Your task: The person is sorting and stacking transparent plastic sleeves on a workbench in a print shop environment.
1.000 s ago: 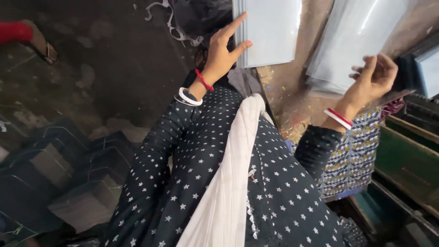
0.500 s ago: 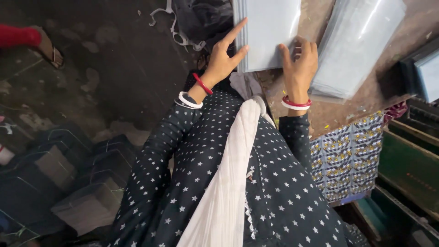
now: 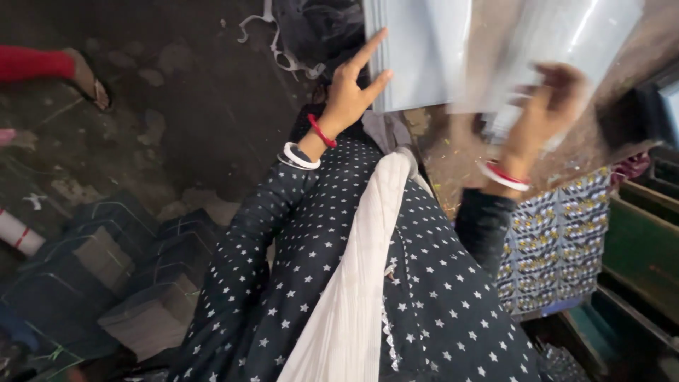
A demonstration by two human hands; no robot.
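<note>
— Pale blue-grey sheets (image 3: 424, 56), stacked flat, lie at the near edge of a worn brown work surface (image 3: 453, 152), at the top of the frame. What is the left hand doing?

— The left hand (image 3: 350, 92) rests against the stack's left edge, fingers spread wide and straight, index finger pointing up along the side. It presses rather than grips; nothing is closed in it. A red bangle and a white one circle that wrist.

— And the right hand?

— The right hand (image 3: 544, 106) is raised over the surface, blurred by motion. It sits against a glossy, translucent sheet (image 3: 566, 42) tilted just beside the stack and overlapping its right edge. Whether the fingers pinch that sheet or only touch it cannot be told through the blur.

— What surrounds the person?

— A dark, star-dotted sleeve and a white scarf (image 3: 353, 297) fill the middle. Bundles of tied paper stacks (image 3: 106, 269) sit on the dark floor to the left. Another person's foot in a sandal (image 3: 88, 78), below a red trouser leg, shows at top left. Patterned printed sheets (image 3: 552, 247) hang below the surface on the right.
</note>
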